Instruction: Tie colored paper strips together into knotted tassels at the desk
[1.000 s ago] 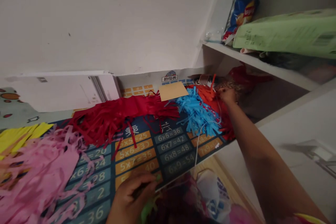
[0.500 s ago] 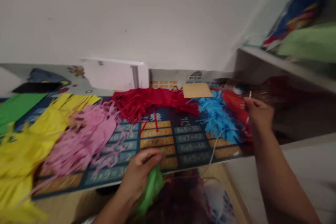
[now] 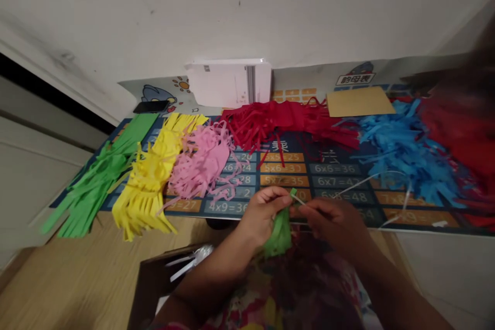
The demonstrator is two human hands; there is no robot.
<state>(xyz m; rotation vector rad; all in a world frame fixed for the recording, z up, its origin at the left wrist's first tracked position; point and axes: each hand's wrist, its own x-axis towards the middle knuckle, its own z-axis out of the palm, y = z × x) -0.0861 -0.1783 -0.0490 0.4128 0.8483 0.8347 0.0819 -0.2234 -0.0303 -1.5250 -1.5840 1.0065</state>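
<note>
My left hand (image 3: 263, 215) is shut on a bundle of green fringed paper (image 3: 280, 235), which hangs below my fingers. My right hand (image 3: 333, 221) is close beside it, pinching a thin white cord (image 3: 298, 200) that runs toward the green bundle. Fringed paper lies in a row on a multiplication-table mat (image 3: 284, 180): green (image 3: 96, 181), yellow (image 3: 149, 175), pink (image 3: 201, 164), red (image 3: 284, 124), blue (image 3: 406, 157). A darker red fringe (image 3: 460, 134) lies blurred at the far right.
A kraft card (image 3: 359, 102) lies on the mat's far edge, near a white paper stack (image 3: 228, 83) and a black phone (image 3: 150, 106). White wall rises behind. Below the mat are a wooden surface (image 3: 58, 278) and a dark box (image 3: 152, 283) holding white strips (image 3: 189, 263).
My right hand has come back from the red and blue fringes beside the shelf to my left hand, now pinching white cord. The view has swung left, away from the shelf, showing the whole row.
</note>
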